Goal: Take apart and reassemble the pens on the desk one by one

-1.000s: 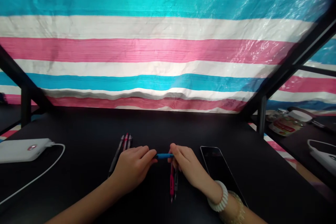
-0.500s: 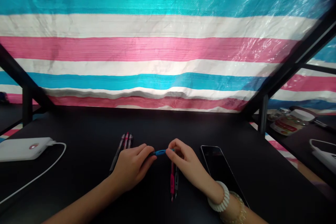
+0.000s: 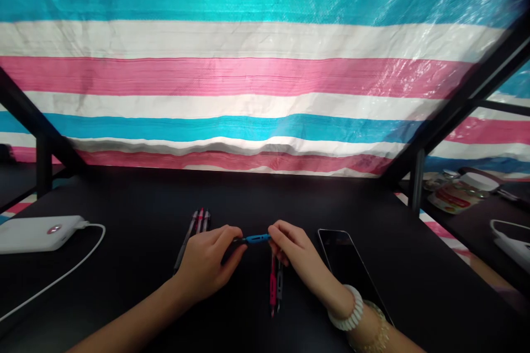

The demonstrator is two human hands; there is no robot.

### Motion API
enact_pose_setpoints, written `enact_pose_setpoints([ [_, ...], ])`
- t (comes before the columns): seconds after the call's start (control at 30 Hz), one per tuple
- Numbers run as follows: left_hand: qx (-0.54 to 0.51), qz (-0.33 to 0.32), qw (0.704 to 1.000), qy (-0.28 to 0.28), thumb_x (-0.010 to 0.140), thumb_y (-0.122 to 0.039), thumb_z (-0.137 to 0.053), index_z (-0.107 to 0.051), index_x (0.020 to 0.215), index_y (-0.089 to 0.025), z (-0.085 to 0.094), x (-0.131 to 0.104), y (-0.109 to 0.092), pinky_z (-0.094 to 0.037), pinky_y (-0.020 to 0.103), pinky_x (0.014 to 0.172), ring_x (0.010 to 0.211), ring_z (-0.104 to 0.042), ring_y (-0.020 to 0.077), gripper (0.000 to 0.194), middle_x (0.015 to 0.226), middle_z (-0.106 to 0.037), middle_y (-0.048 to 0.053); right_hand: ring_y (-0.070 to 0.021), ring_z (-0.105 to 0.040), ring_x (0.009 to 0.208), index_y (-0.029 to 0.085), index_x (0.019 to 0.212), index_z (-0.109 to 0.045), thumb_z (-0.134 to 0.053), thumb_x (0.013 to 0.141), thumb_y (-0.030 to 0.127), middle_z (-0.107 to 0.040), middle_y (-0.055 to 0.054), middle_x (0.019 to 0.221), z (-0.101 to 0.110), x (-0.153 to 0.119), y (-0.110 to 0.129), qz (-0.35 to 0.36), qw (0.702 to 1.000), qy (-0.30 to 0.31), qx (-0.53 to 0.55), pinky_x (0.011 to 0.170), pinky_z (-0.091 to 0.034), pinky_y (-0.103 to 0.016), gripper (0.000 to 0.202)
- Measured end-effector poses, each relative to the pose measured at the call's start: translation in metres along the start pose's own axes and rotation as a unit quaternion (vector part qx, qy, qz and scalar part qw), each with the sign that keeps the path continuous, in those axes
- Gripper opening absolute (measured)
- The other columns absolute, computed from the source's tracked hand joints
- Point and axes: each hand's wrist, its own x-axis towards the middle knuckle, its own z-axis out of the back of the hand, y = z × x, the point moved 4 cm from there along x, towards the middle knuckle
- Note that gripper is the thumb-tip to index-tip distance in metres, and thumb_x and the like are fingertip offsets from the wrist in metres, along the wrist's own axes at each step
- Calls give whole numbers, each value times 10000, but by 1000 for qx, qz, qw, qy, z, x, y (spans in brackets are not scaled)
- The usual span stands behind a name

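Note:
A pen with a blue grip point(image 3: 257, 239) lies level between my two hands, above the black table point(image 3: 136, 309). My left hand point(image 3: 211, 253) pinches its dark end between thumb and fingers. At the blue end, the thumb and fingertips of my right hand point(image 3: 292, 242) close on it and hide the tip. Below my right hand lie a pen with a pink grip point(image 3: 273, 289) and one with a grey grip point(image 3: 280, 287), side by side, their upper ends covered. Several more pens point(image 3: 200, 222) lie beyond my left hand, partly hidden by it.
A phone point(image 3: 350, 259) lies to the right, partly under my right forearm. At the left is a white power bank point(image 3: 37, 233) with a white cable point(image 3: 89, 262). Black frame bars and a striped sheet point(image 3: 248, 77) stand behind. A jar point(image 3: 464, 193) sits on a neighbouring surface.
My right fingers have shifted slightly right along the pen, so more of its blue grip shows. My left hand has barely moved and keeps its pinch.

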Motion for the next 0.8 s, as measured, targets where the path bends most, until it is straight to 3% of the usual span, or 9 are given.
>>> enact_pose_setpoints([
  [0.2,-6,-3,1000,-13,917,-234,-571,-578,950,-209,3,0,-3,-444,246,595,616,-625,140,42,751,-662,-8,-103,-382,524,199,656,-474,-569,894,482,-427,46,579,3,0,-1,19,999,-24,-37,493,-296,-244,382],
  [0.4,-8,0,1000,-29,902,-210,-588,-575,971,-208,3,0,0,-456,250,607,636,-634,143,71,771,-666,-7,-109,-433,555,195,824,-547,-651,840,491,-493,38,662,2,0,-1,13,999,-15,47,495,-326,-234,314],
  [0.6,-27,-6,999,-25,897,-176,-584,-576,986,-203,3,-1,-2,-474,262,644,679,-627,150,94,800,-655,10,-98,-388,508,190,645,-494,-543,911,555,-465,36,574,1,1,1,7,1000,-18,13,479,-282,-242,454],
  [0.8,-61,1,998,-29,891,-137,-579,-585,978,-198,6,1,-2,-485,268,676,739,-610,154,106,845,-640,31,-115,-445,546,192,705,-531,-579,887,514,-487,35,617,4,1,2,25,999,-38,-1,516,-349,-242,372],
])
